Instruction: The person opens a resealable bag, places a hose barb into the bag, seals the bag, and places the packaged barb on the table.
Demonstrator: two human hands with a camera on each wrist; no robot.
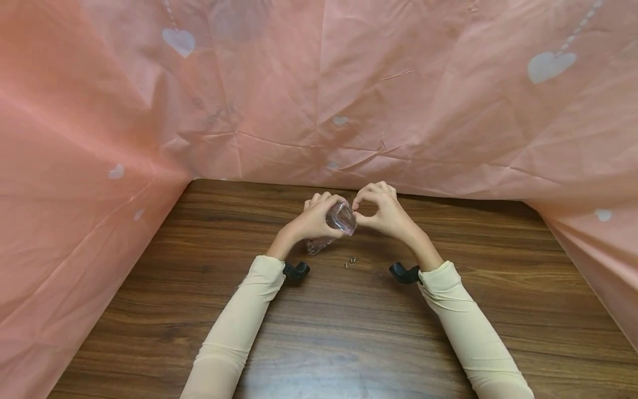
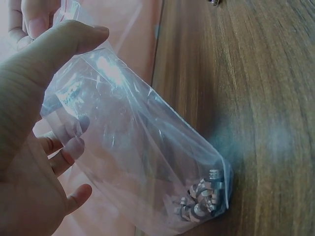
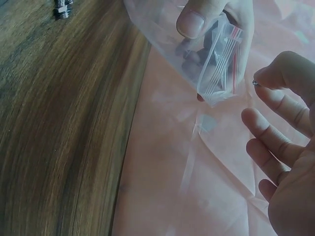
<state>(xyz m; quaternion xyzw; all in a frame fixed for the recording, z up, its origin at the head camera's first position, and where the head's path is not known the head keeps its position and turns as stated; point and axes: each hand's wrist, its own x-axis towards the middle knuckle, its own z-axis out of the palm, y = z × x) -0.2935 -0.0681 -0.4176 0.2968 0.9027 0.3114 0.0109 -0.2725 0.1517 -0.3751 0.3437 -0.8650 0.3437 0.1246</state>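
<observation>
My left hand (image 1: pixel 315 218) grips a clear zip bag (image 2: pixel 123 128) near its top, thumb on one side and fingers on the other. The bag's mouth, with a red line along the zip strip (image 3: pixel 234 59), is spread open toward the right hand. Several small metal threaded fittings (image 2: pixel 201 196) are gathered in the bag's bottom corner, low over the wood. Between thumb and forefinger my right hand (image 1: pixel 386 213) pinches a small metal piece (image 3: pixel 255 83), mostly hidden by the fingertips, just outside the bag's mouth. Its other fingers are spread in the right wrist view.
A few more small metal fittings (image 1: pixel 353 260) lie on the brown wood table (image 1: pixel 319 316), nearer me than the bag. Pink sheeting (image 1: pixel 279 100) with pale hearts hangs along the back and sides. Black curved wrist mounts (image 1: pixel 405 273) stick out inward from both sleeves.
</observation>
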